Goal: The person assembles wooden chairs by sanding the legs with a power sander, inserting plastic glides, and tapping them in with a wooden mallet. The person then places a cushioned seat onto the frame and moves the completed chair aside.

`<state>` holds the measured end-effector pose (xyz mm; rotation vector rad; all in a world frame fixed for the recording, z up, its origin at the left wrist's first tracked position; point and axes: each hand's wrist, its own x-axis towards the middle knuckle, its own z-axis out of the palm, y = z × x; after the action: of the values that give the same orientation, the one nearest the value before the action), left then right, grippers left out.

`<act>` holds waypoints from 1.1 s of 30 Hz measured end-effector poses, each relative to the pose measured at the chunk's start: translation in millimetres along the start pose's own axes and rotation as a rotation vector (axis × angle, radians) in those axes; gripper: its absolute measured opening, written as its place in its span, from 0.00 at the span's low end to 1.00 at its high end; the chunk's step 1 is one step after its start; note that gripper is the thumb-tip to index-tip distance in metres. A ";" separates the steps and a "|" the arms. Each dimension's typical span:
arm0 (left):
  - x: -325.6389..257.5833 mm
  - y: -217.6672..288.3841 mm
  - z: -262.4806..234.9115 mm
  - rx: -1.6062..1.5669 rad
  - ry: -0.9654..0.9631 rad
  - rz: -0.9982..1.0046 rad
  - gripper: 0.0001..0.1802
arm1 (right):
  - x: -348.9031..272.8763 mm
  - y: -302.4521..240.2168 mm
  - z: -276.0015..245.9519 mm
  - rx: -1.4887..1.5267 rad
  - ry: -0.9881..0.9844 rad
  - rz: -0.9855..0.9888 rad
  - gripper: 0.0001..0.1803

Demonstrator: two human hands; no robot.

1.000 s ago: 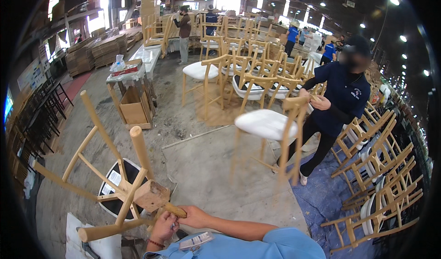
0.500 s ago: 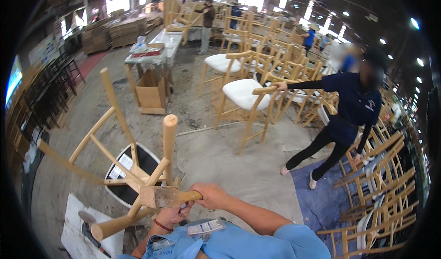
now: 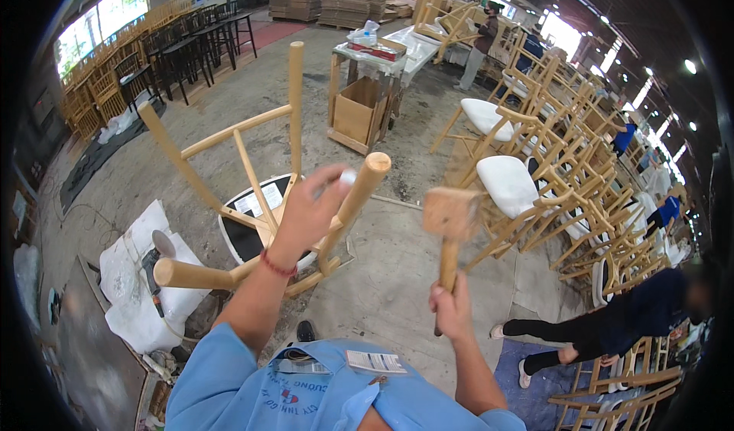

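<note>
An upturned wooden chair stands in front of me, legs up, with the black underside of its seat and a white label showing. My left hand is at the chair's near right leg, close below its top end. Between the fingertips is a small white round piece; its kind is too small to tell. My right hand grips the handle of a wooden mallet, its head raised to the right of that leg and apart from it.
A power tool with a disc lies on white sheeting at the left. Several white-seated chairs crowd the right, where a person in dark clothes stands. A table with a cardboard box stands ahead.
My view has turned left. The right hand has carried the mallet away to the right, upright now. My left hand has left the mallet's side and risen to the leg with the white piece.
</note>
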<state>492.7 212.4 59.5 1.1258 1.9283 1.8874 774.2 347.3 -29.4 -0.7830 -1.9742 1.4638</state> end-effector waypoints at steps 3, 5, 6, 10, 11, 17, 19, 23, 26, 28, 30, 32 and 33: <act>46.1 0.7 6.7 -0.014 -0.033 0.140 0.19 | 15.3 -37.1 0.4 0.246 -0.087 -0.054 0.24; 61.9 0.6 11.0 -0.097 -0.165 -0.020 0.20 | 14.4 -42.4 1.1 0.301 -0.129 -0.046 0.25; 66.8 -0.7 13.0 -0.147 -0.221 -0.070 0.21 | 11.7 -38.2 0.9 0.285 -0.144 -0.003 0.27; 76.3 -7.2 12.6 -0.280 -0.396 -0.207 0.21 | 8.1 -38.0 11.3 0.371 -0.096 0.187 0.27; 77.9 -8.8 10.9 -0.300 -0.424 -0.221 0.20 | 10.5 -41.6 11.0 0.424 -0.090 0.173 0.27; 80.7 -17.0 3.6 -0.325 -0.460 -0.245 0.20 | 4.8 -59.5 10.7 0.501 -0.072 0.009 0.25; 80.7 -12.5 9.1 -0.329 -0.469 -0.232 0.20 | -7.9 -33.2 10.7 0.406 -0.022 0.047 0.25; 80.2 -8.9 8.0 -0.312 -0.483 -0.240 0.20 | -2.3 -36.3 -3.5 0.285 -0.029 0.060 0.28; 79.6 -7.3 6.2 -0.304 -0.478 -0.238 0.20 | 8.2 -69.3 -21.4 0.156 -0.076 0.024 0.30; 80.9 -7.3 8.1 -0.294 -0.467 -0.238 0.20 | 15.9 -94.2 -30.2 0.026 -0.110 0.022 0.30; 80.7 -9.8 8.4 -0.277 -0.455 -0.236 0.20 | 26.6 -130.2 -34.8 -0.112 -0.143 0.033 0.28; 80.6 -10.2 8.0 -0.248 -0.448 -0.219 0.20 | 37.5 -152.8 -44.3 -0.245 -0.179 0.003 0.28; 81.2 -10.8 8.4 -0.236 -0.459 -0.197 0.20 | 41.6 -163.4 -47.5 -0.310 -0.173 -0.031 0.28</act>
<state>438.7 272.1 76.6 1.1267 1.4654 1.5376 759.9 369.6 143.7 -0.7701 -2.3719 1.2594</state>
